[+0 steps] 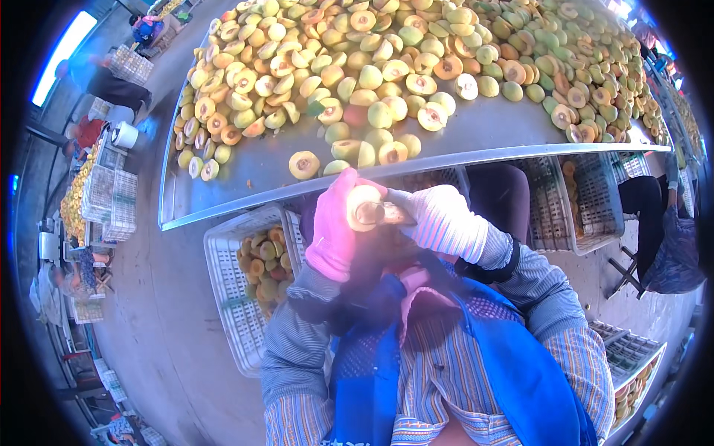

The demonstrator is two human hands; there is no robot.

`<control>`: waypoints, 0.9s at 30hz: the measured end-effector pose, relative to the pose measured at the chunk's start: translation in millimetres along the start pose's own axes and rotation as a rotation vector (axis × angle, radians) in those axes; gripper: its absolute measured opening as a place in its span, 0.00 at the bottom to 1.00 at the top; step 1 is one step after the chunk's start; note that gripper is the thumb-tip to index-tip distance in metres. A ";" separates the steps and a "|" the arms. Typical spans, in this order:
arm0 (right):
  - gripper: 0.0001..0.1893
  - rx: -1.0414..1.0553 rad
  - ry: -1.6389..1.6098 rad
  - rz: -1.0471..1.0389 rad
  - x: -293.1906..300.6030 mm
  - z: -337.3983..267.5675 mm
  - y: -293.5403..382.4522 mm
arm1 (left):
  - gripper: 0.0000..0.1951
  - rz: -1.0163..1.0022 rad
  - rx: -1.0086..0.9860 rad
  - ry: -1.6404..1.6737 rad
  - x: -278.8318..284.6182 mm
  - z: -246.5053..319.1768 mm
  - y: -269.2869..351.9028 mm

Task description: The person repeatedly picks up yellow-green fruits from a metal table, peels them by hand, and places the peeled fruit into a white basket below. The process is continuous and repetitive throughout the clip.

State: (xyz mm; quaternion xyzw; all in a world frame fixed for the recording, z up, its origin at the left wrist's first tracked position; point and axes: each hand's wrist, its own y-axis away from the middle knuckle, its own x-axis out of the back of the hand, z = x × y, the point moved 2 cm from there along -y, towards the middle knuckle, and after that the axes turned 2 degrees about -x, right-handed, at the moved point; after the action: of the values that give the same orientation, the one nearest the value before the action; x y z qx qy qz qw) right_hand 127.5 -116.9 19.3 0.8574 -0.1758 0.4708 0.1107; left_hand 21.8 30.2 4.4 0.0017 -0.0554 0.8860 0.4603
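My left hand [333, 228], in a pink glove, grips a halved peach [358, 202] just off the front edge of the metal table [491, 120]. The cut face is turned toward my right hand [450, 222], which wears a pale striped glove. Closed in that hand is a small hand tool [394, 213], whose end meets the peach's cut face. Blur and fingers hide the tool's exact shape. A few halved peaches [304, 165] lie on the table close beyond my hands, in front of a big heap of peach halves [346, 61].
A plastic crate [240, 334] with peach halves stands at my left. More crates [599, 217] sit under the table on the right, and another crate [636, 348] is lower right. A seated person [672, 245] is at far right. Other people [106, 83] work along the left side.
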 end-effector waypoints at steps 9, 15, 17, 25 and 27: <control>0.22 0.020 0.169 -0.146 -9.7 19.4 -10.1 | 0.27 -0.192 -0.191 -0.228 3.8 -16.9 -1.5; 0.28 0.130 0.300 -0.184 -23.9 44.7 -28.4 | 0.28 -0.300 -0.292 -0.365 7.0 -39.6 -10.7; 0.26 0.095 0.261 -0.181 -36.5 49.6 -26.2 | 0.30 -0.317 -0.309 -0.328 6.4 -35.3 -15.7; 0.12 -0.122 -0.440 0.033 -48.3 21.9 -19.8 | 0.36 0.060 0.035 -0.076 -6.8 -27.4 -6.4; 0.12 -0.151 -0.631 0.003 -68.8 19.5 -19.2 | 0.36 0.252 -0.197 -0.152 -21.0 -22.0 -7.3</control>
State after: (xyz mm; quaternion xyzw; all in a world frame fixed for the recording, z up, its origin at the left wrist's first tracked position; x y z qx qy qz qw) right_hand 116.2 -92.6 -49.7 0.9502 -0.2371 0.1673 0.1134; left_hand 41.0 19.4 -17.9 0.0168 -0.1764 0.9243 0.3380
